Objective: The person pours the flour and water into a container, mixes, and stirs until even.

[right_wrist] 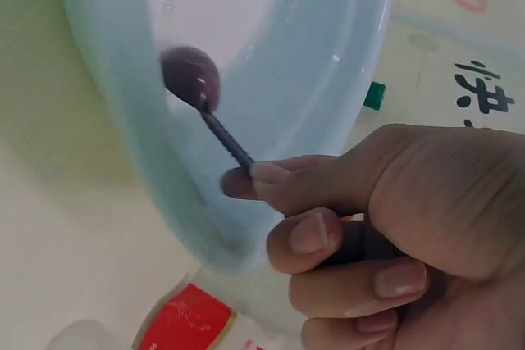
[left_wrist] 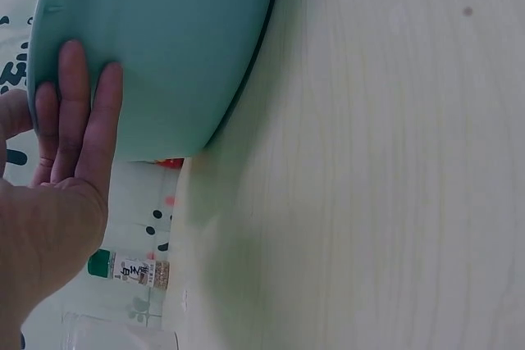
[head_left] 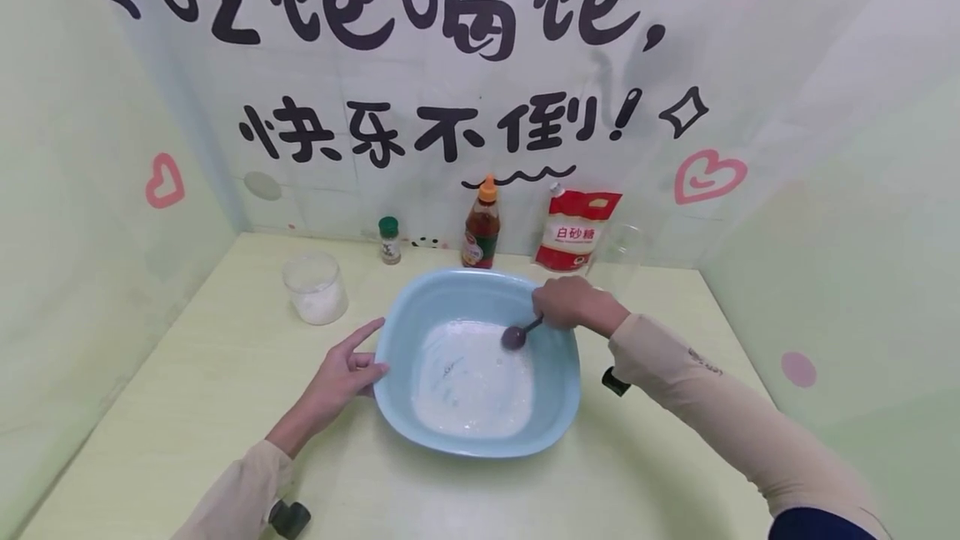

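Observation:
A light blue plastic basin (head_left: 555, 407) sits mid-table with milky white liquid (head_left: 476, 394) in its bottom. My left hand (head_left: 341, 377) holds its left rim, thumb over the edge; in the left wrist view the long fingers (left_wrist: 100, 125) lie straight against the outer wall. Over the basin's far right rim, my right hand (head_left: 570, 304) grips the thin handle of a dark round-bowled spoon (head_left: 514, 337). The right wrist view shows thumb and forefinger pinching that handle, with the other fingers curled. The spoon's bowl (right_wrist: 193, 75) hangs inside the basin, overlapping the white liquid in view.
Behind the basin stand a green-capped shaker (head_left: 389, 242), an orange-capped sauce bottle (head_left: 482, 232), a red-and-white sugar pouch (head_left: 573, 230) and a clear glass (head_left: 621, 252). A clear jar of white powder (head_left: 315, 294) stands at left. Printed cloth walls enclose the table (head_left: 225, 340).

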Available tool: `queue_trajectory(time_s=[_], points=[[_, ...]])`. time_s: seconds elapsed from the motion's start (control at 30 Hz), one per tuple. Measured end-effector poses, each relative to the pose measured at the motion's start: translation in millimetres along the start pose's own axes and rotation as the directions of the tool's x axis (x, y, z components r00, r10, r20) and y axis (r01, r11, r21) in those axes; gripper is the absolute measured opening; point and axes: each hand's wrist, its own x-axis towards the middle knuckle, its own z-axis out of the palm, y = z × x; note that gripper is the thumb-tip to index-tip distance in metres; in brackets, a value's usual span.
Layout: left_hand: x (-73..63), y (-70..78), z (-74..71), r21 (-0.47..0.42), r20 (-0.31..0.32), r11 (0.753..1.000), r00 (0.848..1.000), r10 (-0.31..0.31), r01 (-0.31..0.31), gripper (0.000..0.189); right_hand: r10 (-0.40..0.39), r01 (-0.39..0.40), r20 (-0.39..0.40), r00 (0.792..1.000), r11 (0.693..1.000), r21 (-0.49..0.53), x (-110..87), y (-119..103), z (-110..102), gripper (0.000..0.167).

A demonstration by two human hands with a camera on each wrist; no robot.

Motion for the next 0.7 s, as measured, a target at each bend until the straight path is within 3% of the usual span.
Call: queue_trajectory(time_s=[0.13, 0.3, 0.53, 0.7], points=[[-0.6, -0.1, 0.5, 0.000, -0.005, 1.000, 1.000, 0.001, -0.001, 0.080, -0.068, 0.066, -0.047, 0.997, 0.997, -0.034, 18.7, -14, 5, 0.023], [1.0, -1.6, 2.3, 0.006, -0.006, 1.000, 1.000, -0.001, 0.001, 0.079, -0.179, 0.175, -0.019, 0.984, 0.976, -0.129, 29.8, -42, 14, 0.029], [2.5, -1.2, 4.0, 0.012, -0.012, 1.000, 1.000, 0.000, 0.000, 0.079, -0.265, 0.275, 0.115, 0.957, 0.958, -0.078, 10.5, -71, 29, 0.038], [-0.3, 1.7, 3.2, 0.023, -0.021, 1.000, 1.000, -0.010, 0.010, 0.079, -0.314, 0.328, 0.206, 0.927, 0.944, -0.037, -8.3, -72, 34, 0.032]])
